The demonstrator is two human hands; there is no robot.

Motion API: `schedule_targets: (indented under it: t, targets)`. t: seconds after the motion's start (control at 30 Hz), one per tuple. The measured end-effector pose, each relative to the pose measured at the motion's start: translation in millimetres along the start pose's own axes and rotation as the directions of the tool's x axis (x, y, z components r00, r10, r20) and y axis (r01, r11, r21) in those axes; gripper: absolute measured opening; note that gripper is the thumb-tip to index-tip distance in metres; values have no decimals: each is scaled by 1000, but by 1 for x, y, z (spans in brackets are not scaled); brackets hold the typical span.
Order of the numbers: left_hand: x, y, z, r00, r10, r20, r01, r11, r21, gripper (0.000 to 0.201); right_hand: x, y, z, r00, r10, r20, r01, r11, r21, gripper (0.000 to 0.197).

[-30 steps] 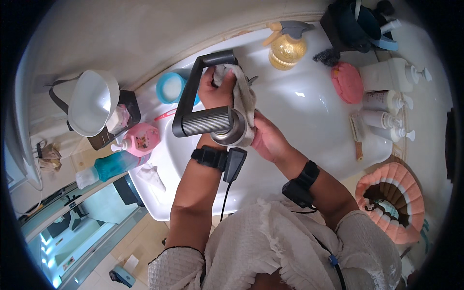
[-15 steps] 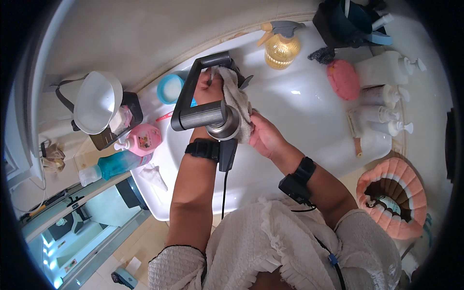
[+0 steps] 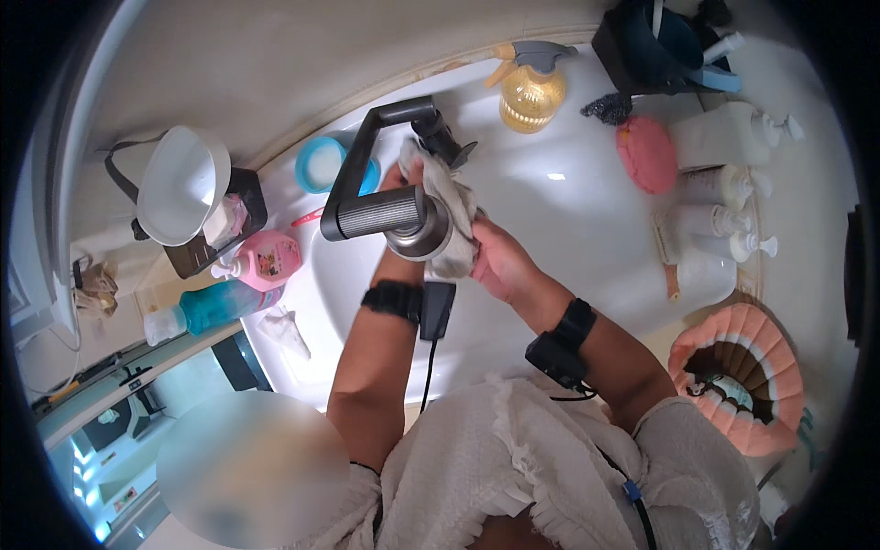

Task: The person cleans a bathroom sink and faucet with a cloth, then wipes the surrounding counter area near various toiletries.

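Note:
A greyish-white cloth (image 3: 447, 259) is bunched between my two hands over a white washbasin (image 3: 587, 206). My left hand (image 3: 401, 176) grips its far left part, half hidden behind a dark jointed faucet (image 3: 376, 214) with a round silver head. On the cloth's right edge, my right hand (image 3: 502, 259) is closed, its thumb uppermost along the fabric. The faucet arm passes above my left wrist and covers part of the cloth.
A yellow spray bottle (image 3: 532, 99) stands on the far rim. Beside the faucet sits an open blue jar (image 3: 321, 165). Left are a pink pump bottle (image 3: 273, 259) and a teal bottle (image 3: 220, 307); right, a pink sponge (image 3: 646, 154) and several pump bottles.
My left hand has drawn a little nearer to me and turned with the cloth. My right hand stays almost in place. A blurred round patch now covers the lower left.

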State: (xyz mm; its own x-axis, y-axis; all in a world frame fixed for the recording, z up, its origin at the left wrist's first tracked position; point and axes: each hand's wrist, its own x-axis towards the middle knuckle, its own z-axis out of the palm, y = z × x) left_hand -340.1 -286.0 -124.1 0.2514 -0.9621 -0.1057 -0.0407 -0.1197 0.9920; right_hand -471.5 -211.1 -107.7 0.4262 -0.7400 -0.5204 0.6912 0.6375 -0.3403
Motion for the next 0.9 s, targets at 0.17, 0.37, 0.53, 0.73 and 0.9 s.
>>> schedule_targets:
  t: [0.17,0.37,0.53,0.73,0.9]
  targets:
    - [14,-28,3,965,260,-32,-262,959,-110,31,3,2,-22,1000,13,0,-13,999,42,35]
    - [31,-28,5,941,327,87,-324,792,518,25,13,-11,-18,999,-34,-15,33,999,-9,36]
    - [-2,-72,-35,865,338,371,-447,855,262,32,-12,-8,-18,993,94,-67,-102,987,-127,38]
    - [-56,-12,-21,993,-56,-106,72,985,155,29,-37,-28,-39,982,25,-188,-60,982,-181,44]
    - [-67,-24,-22,976,-81,-203,98,992,75,35,-44,-20,-11,957,118,-264,-165,972,-165,54]
